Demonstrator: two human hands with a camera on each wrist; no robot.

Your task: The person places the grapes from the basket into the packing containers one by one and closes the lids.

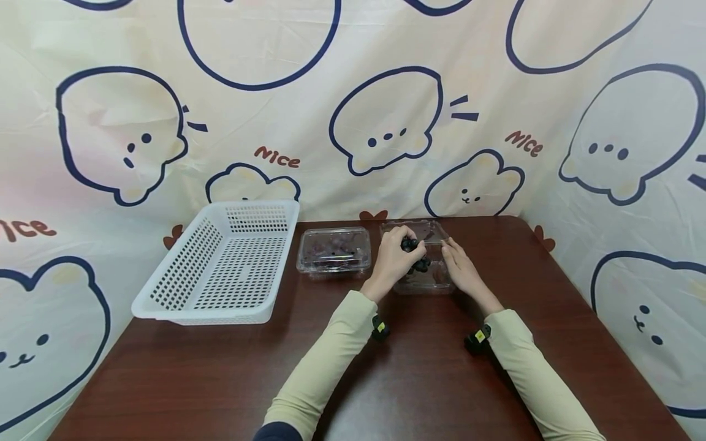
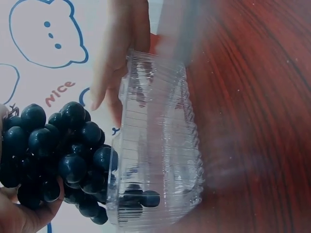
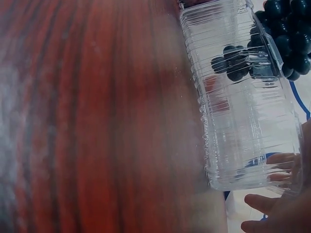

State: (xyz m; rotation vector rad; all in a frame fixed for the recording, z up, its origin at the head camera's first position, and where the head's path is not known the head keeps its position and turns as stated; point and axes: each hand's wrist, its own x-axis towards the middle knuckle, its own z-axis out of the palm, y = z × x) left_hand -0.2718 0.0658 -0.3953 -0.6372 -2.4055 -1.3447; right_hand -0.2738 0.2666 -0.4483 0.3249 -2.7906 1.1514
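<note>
A bunch of dark grapes (image 2: 73, 167) hangs from my left hand (image 1: 393, 256), whose fingers grip it from above. Its lower grapes reach past the rim of a clear plastic box (image 3: 238, 126), and some show through the wall. The lid side of this box stands folded back against the wall side of the table. My right hand (image 1: 462, 268) lies at the box's right edge with its fingers extended; in the right wrist view those fingers (image 3: 265, 206) are spread beside the box end.
To the left, a closed clear box (image 1: 333, 236) holds dark purplish fruit. A white perforated basket (image 1: 274, 299) stands farther left. The brown wooden table (image 1: 441, 373) meets a cartoon-printed cloth (image 1: 309, 110) at the back and sides.
</note>
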